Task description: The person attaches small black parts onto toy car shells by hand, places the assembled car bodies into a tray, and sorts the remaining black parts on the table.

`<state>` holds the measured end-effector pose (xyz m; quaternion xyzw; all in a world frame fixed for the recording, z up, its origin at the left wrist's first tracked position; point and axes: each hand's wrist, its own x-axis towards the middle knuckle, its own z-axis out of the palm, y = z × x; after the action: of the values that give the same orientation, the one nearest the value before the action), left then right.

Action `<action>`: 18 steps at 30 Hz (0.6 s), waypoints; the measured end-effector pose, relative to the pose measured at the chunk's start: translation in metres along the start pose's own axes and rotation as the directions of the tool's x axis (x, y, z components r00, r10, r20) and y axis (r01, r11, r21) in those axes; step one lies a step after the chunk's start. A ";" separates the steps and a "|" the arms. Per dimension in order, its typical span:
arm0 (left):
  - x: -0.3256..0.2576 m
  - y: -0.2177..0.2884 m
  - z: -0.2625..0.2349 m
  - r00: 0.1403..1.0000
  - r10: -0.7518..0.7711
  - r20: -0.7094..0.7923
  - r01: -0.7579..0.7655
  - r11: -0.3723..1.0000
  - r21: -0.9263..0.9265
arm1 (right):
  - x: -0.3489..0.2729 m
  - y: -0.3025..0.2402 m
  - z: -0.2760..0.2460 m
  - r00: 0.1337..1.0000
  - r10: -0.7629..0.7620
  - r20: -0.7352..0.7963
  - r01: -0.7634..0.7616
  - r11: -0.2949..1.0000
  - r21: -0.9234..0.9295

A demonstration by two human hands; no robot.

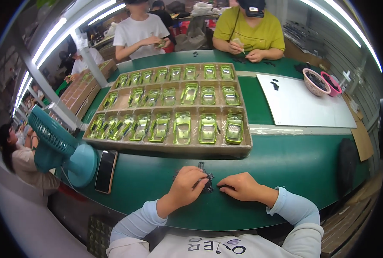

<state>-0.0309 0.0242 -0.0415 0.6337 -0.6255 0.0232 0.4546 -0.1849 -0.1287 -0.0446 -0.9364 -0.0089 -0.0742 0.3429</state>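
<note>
My left hand [186, 187] rests on the green table [286, 163] with its fingers curled over a small black plastic part [206, 177] that pokes out past the fingertips. My right hand [239, 187] lies just to the right, fingers bent and touching the same black part at its right side. Directly beyond both hands stands a shallow cardboard tray [165, 148] holding rows of shiny green toy car bodies [182, 127].
A teal desk fan [56, 139] and a dark phone [106, 170] sit at my left. A white sheet [303, 107] and two small baskets [315, 81] of dark parts lie at the right. Two people work across the table, others at the left.
</note>
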 end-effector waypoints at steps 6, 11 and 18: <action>0.002 -0.001 0.000 0.997 -0.073 -0.012 0.071 0.992 -0.105 | -0.001 -0.001 0.001 1.000 -0.005 -0.022 0.005 1.000 -0.029; 0.002 -0.005 -0.004 0.982 -0.178 -0.065 0.166 0.973 -0.159 | -0.002 -0.003 0.002 1.000 -0.010 -0.026 0.009 0.998 -0.065; 0.003 -0.006 -0.005 0.986 -0.159 -0.059 0.151 0.982 -0.113 | -0.003 -0.001 0.002 0.998 -0.038 -0.051 0.036 0.998 -0.043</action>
<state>-0.0225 0.0235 -0.0402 0.6538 -0.5588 -0.0247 0.5096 -0.1872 -0.1266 -0.0465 -0.9409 -0.0158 -0.1052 0.3217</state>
